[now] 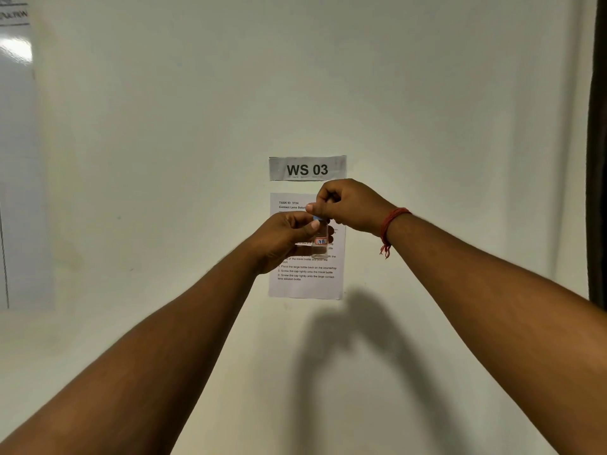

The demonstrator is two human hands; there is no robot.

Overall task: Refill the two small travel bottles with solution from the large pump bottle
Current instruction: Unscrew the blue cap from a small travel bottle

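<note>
Both hands were engaged on one small travel bottle (pixel 321 242), held raised in front of the wall. Left hand (pixel 289 236) gripped the clear bottle body, fingers wrapped behind it and thumb across its upper front. Right hand (pixel 346 205) came in from above, thumb and forefinger pinching the blue cap (pixel 317 218) at the bottle neck, remaining fingers curled into the palm. Whether the cap was seated on its thread or loose could not be determined, the fingers covering the joint. Bottle stood roughly upright and carried a small white label with red border reading "17B". Contents appeared clear; fill level was not legible.

A red thread bracelet (pixel 391 224) sat on the right wrist, its frayed end hanging below. Directly behind the hands, a printed instruction sheet (pixel 305 285) was fixed to the wall, partly covered by them; its legible lines referred to a contact lens solution task. Above it a sign (pixel 307 168) read "WS 03". A glossy board (pixel 16 159) occupied the left edge of the view, a dark vertical strip (pixel 597 159) the right edge. The arms cast a shadow (pixel 358 356) on the wall below the sheet.
</note>
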